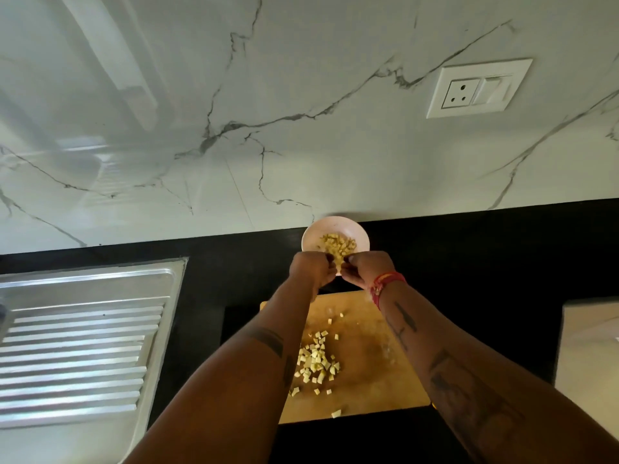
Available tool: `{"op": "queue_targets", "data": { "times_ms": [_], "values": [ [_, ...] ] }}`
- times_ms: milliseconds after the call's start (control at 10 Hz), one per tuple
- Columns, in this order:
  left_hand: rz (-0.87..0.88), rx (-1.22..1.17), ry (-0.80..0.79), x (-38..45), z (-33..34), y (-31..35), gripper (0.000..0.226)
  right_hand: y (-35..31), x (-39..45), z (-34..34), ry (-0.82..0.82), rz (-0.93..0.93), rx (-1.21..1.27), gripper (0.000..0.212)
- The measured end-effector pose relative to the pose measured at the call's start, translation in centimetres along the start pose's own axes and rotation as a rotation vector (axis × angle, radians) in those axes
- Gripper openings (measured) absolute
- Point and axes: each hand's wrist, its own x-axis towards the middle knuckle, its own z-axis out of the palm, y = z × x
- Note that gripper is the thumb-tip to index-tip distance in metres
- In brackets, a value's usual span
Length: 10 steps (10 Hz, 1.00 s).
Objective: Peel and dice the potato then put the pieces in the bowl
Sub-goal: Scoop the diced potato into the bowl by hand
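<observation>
A white bowl (315,231) stands on the black counter against the marble wall, with diced potato pieces (336,246) inside. Both my hands hover over its near rim, side by side. My left hand (313,270) and my right hand (366,267) have their fingers curled, with potato pieces between them above the bowl. On the wooden cutting board (378,363) below my arms lies a heap of several diced potato cubes (316,361). One loose cube (336,413) sits at the board's near edge.
A steel sink drainboard (80,339) fills the left side. A wall socket with a switch (479,88) sits on the marble backsplash. A pale block or appliance (589,343) stands at the right edge of the black counter (469,249).
</observation>
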Motion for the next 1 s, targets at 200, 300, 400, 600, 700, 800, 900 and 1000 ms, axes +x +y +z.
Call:
{"op": "queue_targets", "data": {
  "times_ms": [200, 300, 400, 600, 700, 800, 900, 1000],
  "values": [
    [0.046, 0.244, 0.1, -2.1, -3.5, -6.8, 0.029, 7.0, -0.7, 2.3, 0.01, -0.166, -0.599, 0.029],
    [0.11, 0.502, 0.169, -3.0, -4.4, -7.6, 0.027, 7.8, -1.6, 3.3, 0.045, -0.29, -0.878, 0.035],
    [0.146, 0.667, 0.124, -4.9, -5.8, -9.7, 0.028, 10.2, -3.6, 5.6, -0.109, -0.388, -1.09, 0.037],
    [0.237, 0.81, 0.091, -6.9, -7.7, -11.0, 0.029, 10.5, -6.4, 4.8, -0.205, -0.506, -1.031, 0.042],
    [0.281, 0.835, 0.081, -7.7, -8.0, -12.2, 0.029, 11.1, -7.9, 3.5, -0.29, -0.519, -0.981, 0.03],
    [0.332, 0.81, 0.107, -8.5, -7.9, -12.8, 0.03, 12.8, -9.7, 2.1, -0.622, -0.451, -1.093, 0.043],
    [0.342, 0.796, 0.107, -9.0, -7.7, -13.4, 0.029, 14.3, -10.3, 2.3, -0.696, -0.483, -1.232, 0.048],
    [0.34, 0.753, 0.106, -9.8, -7.6, -14.2, 0.027, 15.4, -9.8, 3.0, -0.601, -0.552, -1.221, 0.028]
  ]
}}
